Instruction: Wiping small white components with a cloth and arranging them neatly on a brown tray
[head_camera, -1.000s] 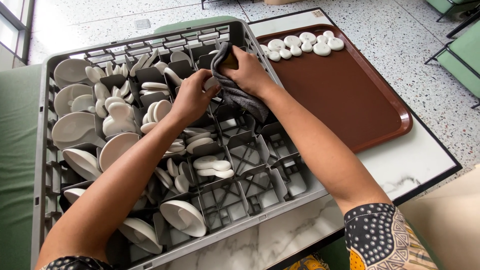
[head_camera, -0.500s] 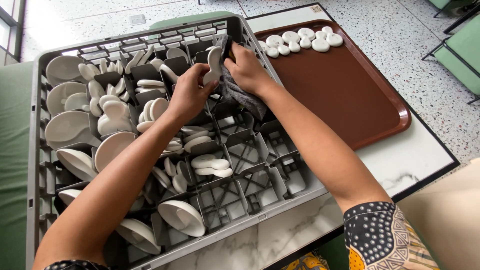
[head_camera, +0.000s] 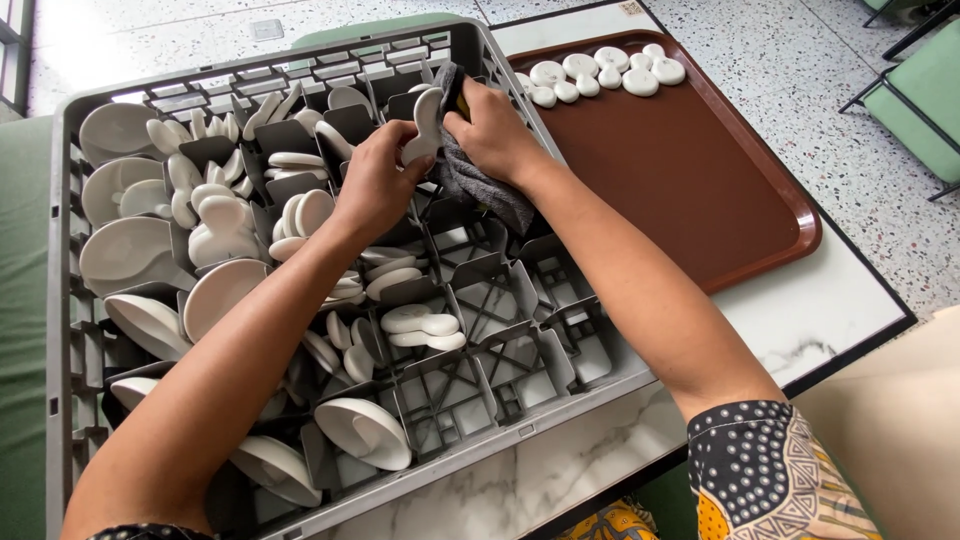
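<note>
The grey dish rack (head_camera: 70, 300) sits on a marble-patterned table (head_camera: 560, 470) and fills most of the view, and everything else lies around it. Above its far middle compartments the left hand (head_camera: 375, 190) grasps a white ceramic spoon rest (head_camera: 427, 125) by its lower end, fingers curled around it and holding it upright. Just right of that, the right hand (head_camera: 495, 135) is clenched on a dark grey cloth (head_camera: 480, 185), which presses against the spoon rest's side and hangs down into the compartments below.

The rack's left column holds white saucers (head_camera: 125, 250) standing on edge, with more near the front edge. The compartments between those and the hands are packed with small white spoon rests (head_camera: 215, 215) (several to a cell, leaning every way). One cell near the rack's centre holds a pair lying flat (head_camera: 420, 325); the cells to the right of it show only their grid bottoms.

Right of the rack, touching its far corner, lies a brown tray (head_camera: 700, 190). A cluster of white spoon rests (head_camera: 600, 72) sits at the tray's far edge.
</note>
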